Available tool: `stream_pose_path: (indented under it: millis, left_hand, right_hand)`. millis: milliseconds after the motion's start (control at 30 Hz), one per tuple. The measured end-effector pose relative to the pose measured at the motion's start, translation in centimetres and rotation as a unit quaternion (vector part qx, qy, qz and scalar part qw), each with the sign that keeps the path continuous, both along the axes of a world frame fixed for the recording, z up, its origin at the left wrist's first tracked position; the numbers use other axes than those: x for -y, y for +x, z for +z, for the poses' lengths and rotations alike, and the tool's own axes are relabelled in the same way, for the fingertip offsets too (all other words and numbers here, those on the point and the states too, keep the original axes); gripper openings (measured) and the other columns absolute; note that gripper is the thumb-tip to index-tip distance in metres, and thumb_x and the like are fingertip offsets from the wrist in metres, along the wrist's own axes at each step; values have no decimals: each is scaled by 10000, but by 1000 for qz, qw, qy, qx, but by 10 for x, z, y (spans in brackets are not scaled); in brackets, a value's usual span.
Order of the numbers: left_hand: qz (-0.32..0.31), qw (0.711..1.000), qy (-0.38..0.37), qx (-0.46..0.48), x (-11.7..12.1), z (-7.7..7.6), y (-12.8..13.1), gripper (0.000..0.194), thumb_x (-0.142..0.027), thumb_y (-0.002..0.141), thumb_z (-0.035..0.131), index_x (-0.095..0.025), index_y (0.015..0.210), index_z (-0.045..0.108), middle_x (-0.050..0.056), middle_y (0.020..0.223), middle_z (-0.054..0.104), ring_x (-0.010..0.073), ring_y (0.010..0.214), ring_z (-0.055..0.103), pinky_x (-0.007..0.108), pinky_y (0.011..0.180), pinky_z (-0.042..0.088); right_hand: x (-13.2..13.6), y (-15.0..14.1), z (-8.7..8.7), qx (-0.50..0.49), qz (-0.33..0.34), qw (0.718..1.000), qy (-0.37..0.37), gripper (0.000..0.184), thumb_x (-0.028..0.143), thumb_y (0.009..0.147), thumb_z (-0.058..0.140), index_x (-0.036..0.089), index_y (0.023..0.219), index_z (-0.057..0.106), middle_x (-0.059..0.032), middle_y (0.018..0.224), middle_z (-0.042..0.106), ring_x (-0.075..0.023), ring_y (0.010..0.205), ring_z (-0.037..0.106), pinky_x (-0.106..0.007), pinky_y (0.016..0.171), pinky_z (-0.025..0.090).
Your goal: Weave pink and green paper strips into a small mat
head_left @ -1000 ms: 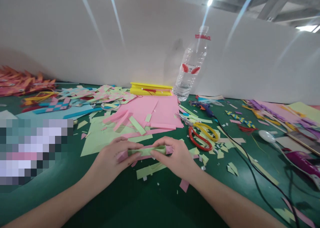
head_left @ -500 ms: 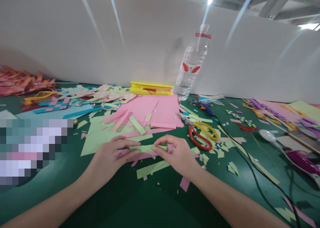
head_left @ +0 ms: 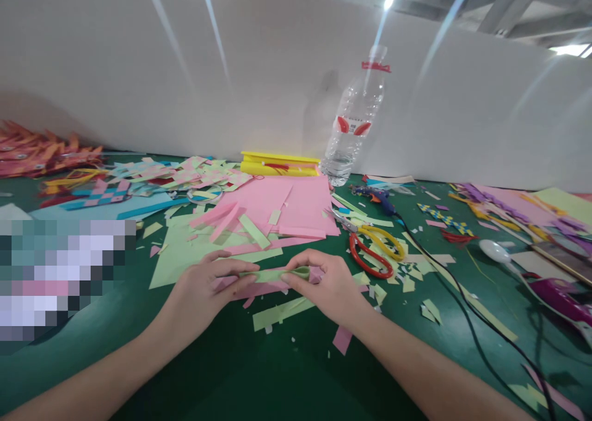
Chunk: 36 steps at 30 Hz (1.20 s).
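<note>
A light green paper strip (head_left: 272, 275) stretches between my two hands, with pink paper (head_left: 259, 289) lying along and below it. My left hand (head_left: 210, 285) pinches its left end between thumb and fingers. At the other end, my right hand (head_left: 324, 282) is closed on the strip, which bows into a small loop by the thumb. My palms and fingers partly cover the pink paper. Just beneath, a loose green strip (head_left: 280, 313) rests on the green table (head_left: 259, 371). Beyond my hands are pink sheets (head_left: 305, 202) and a green sheet (head_left: 173, 257).
Scissors (head_left: 372, 264) with red and yellow handles lie right of my hands. A tilted plastic bottle (head_left: 354, 125) leans at the white partition (head_left: 185, 69). A blue glue gun (head_left: 382, 199) trails a black cable (head_left: 456, 279). Woven paper pieces (head_left: 203, 171) sit back left; a purple-handled tool (head_left: 559, 298) lies right.
The green strip's right end, flat before, now curves into a loop at my right thumb. Both hands have stayed almost in place.
</note>
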<state>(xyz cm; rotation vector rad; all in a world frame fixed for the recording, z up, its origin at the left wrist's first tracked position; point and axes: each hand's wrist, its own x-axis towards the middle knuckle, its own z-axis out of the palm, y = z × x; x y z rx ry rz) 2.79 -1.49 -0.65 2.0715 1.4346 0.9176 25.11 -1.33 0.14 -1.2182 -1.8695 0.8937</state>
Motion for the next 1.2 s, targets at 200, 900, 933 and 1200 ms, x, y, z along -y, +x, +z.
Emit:
stream_pose_path:
  millis: [200,900,933,1200]
  left_hand:
    - [18,1000,2,-12,-1,-1,-1,523,-739,761,491,-291,789,760,39,799,760,292,992,654,412,910,516]
    - [29,999,23,-2,-6,-3,-9,410,-638,801,550,-272,807,734,28,823,731,242,841,652,340,768,529]
    - [29,999,22,-1,-6,-3,-9,412,-640,802,547,-273,811,734,28,832,731,241,844,652,340,772,526]
    - [39,999,5,-9,-9,-3,-9,462,-688,766,538,-279,807,749,38,797,728,262,842,649,378,794,524]
  right_hand:
    - [0,-1,-1,-29,-9,999,-41,140,341,757,690,210,780,646,8,811,719,-155,774,675,-251,677,486]
    - [-10,9,2,-47,-25,996,-78,193,365,727,724,188,803,712,-9,704,716,-164,670,685,-276,657,540]
    - [-10,9,2,-49,-25,995,-80,187,361,733,720,187,799,712,-10,704,716,-160,667,683,-270,648,540]
    - [-12,8,-1,-77,-38,991,-102,201,364,699,758,173,732,705,-17,633,703,-153,601,667,-254,564,534]
